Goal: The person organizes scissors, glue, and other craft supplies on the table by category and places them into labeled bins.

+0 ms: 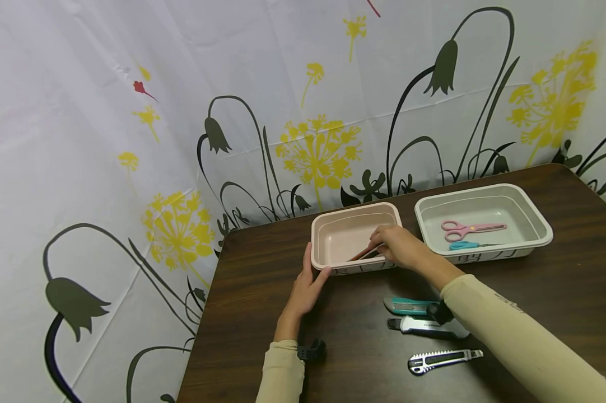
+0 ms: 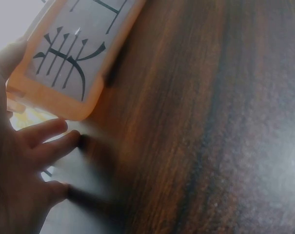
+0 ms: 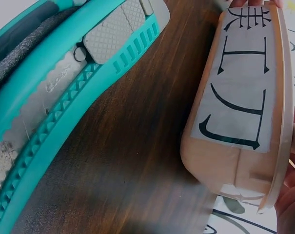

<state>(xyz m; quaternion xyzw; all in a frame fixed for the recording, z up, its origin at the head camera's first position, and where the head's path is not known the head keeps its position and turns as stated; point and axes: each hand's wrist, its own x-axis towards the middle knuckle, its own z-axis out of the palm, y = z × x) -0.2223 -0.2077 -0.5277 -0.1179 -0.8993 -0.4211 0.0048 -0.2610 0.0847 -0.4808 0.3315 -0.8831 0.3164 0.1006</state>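
In the head view a pink bin (image 1: 340, 235) with a labelled front stands near the back of the table. My left hand (image 1: 303, 288) holds its left front corner, thumb at the front rim and fingers along the side; the left wrist view shows that hand (image 2: 25, 151) at the bin's corner (image 2: 84, 109). Reaching inside over the right part, my right hand (image 1: 396, 245) pinches a thin reddish-brown item (image 1: 360, 254), which slants down to the bin floor. The right wrist view shows part of that hand (image 3: 289, 195) behind the bin's rim (image 3: 284, 97).
A grey-white bin (image 1: 535, 232) at the right holds pink scissors (image 1: 466, 228) and a blue-handled tool (image 1: 464, 245). In front lie a teal cutter (image 1: 409, 305), a white and black cutter (image 1: 424, 326) and a silver cutter (image 1: 441, 360), near my right forearm.
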